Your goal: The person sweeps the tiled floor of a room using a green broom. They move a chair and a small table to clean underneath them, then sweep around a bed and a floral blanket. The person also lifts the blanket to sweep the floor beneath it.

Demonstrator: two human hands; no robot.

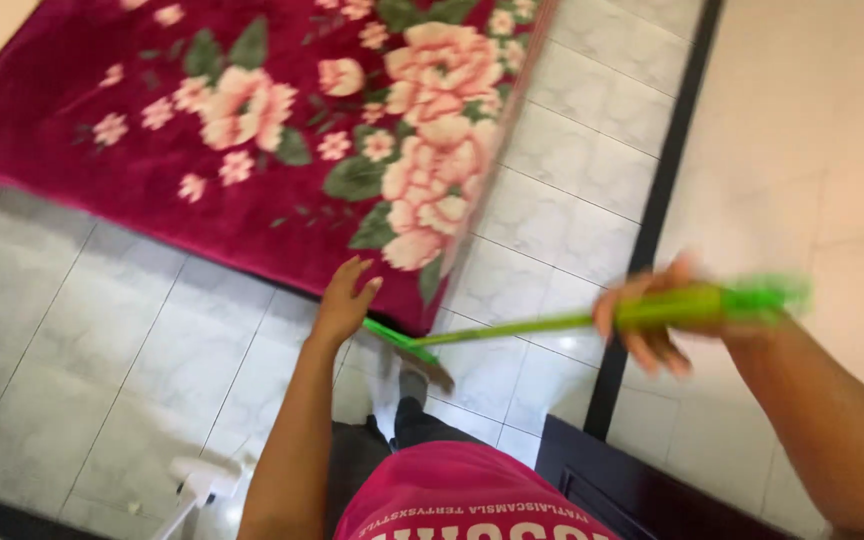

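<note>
Head view: crimson floral blanket (pixel 252 130) spread on the tiled floor (pixel 102 330), its near corner down. Green broom (pixel 512 328) runs from that corner out rightward, its brush end just below the corner. Right hand (pixel 652 320) closed round the broom handle; left hand (pixel 347 300) open, fingers spread, at the blanket's near edge. Progress not judgeable; no debris visible.
</note>
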